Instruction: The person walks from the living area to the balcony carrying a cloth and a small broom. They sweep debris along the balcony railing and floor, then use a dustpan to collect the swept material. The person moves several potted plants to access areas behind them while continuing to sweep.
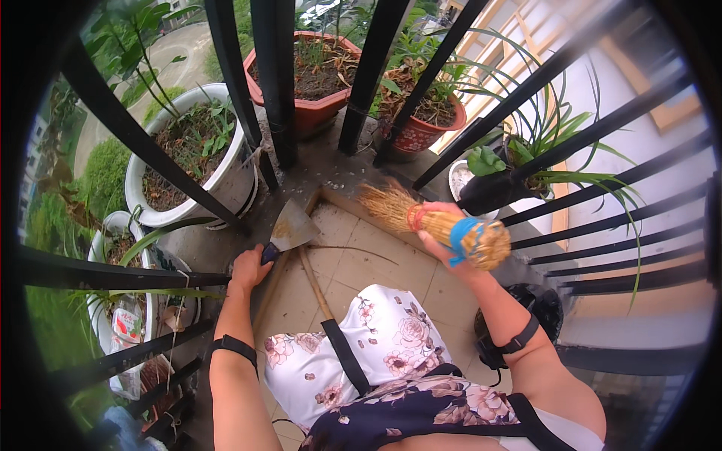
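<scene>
My left hand (pixel 251 267) is closed round the dark blue handle of a scraper (pixel 292 228). Its wide, dirt-marked metal blade points away from me, over the tiled corner by the ledge. My right hand (pixel 445 231) grips a short straw hand broom (pixel 427 219), bound with red and blue bands. The broom's bristles point to the far left, over the dirty concrete ledge (pixel 331 177), where small pale bits lie scattered. Whether the bristles touch the ledge I cannot tell. Below the blade, a thin wooden stick (pixel 316 289) slants toward my floral clothing, which hides its near end.
Black metal railing bars (pixel 272 75) curve round the corner. Beyond them stand a white planter (pixel 135 192), a terracotta pot (pixel 312 113), a red patterned pot (pixel 421 135) and a long-leaved plant (pixel 526 154). A dark object (pixel 538 308) lies by my right forearm, above beige floor tiles (pixel 361 267).
</scene>
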Demonstrator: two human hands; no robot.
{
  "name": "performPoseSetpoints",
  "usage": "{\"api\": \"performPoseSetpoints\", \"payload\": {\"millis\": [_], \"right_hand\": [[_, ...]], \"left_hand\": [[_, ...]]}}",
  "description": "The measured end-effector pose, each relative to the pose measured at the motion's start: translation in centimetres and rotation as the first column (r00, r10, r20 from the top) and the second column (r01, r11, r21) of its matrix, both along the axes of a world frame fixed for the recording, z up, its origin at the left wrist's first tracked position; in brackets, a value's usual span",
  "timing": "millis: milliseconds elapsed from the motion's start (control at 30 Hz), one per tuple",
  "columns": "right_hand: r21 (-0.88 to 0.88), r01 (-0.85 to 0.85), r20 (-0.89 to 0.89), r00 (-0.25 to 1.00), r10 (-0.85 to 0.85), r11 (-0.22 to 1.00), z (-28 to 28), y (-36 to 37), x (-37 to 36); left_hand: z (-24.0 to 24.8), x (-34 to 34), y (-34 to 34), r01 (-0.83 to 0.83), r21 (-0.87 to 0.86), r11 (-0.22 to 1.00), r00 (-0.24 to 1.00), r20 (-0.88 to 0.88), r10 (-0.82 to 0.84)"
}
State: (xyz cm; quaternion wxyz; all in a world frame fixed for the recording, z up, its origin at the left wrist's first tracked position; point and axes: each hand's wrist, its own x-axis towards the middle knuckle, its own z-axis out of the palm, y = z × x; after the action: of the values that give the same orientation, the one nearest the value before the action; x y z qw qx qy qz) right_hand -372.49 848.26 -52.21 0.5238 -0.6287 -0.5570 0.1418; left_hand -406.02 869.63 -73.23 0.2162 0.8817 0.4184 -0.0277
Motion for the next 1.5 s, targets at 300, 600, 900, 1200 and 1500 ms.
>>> {"api": "performPoseSetpoints", "payload": {"millis": [300,600,900,1200,1500], "right_hand": [[-0.336,-0.204,0.688,0.614,0.388,0.919,-1.4,9.8,1.0],[-0.345,-0.174,0.862,0.33,0.384,0.923,-5.2,13.0,1.8],[-0.144,-0.033,0.737,0.664,0.13,0.989,-14.3,18.2,8.2],[-0.18,-0.431,-0.079,0.902,0.424,0.884,-2.6,15.1,5.4],[-0.425,-0.459,-0.184,0.888,0.422,0.78,-3.0,13.2,3.5]], "left_hand": [[-0.3,-0.2,0.2,-0.022,0.018,1.0,0.999,0.049,0.021],[0.0,-0.2,0.3,-0.034,0.006,0.999,0.998,0.053,0.034],[-0.5,-0.6,0.5,-0.018,0.018,1.0,0.998,0.054,0.017],[-0.3,-0.7,0.1,-0.045,0.032,0.998,0.996,0.08,0.042],[-0.2,-0.5,0.2,-0.031,0.043,0.999,0.999,0.041,0.029]]}}
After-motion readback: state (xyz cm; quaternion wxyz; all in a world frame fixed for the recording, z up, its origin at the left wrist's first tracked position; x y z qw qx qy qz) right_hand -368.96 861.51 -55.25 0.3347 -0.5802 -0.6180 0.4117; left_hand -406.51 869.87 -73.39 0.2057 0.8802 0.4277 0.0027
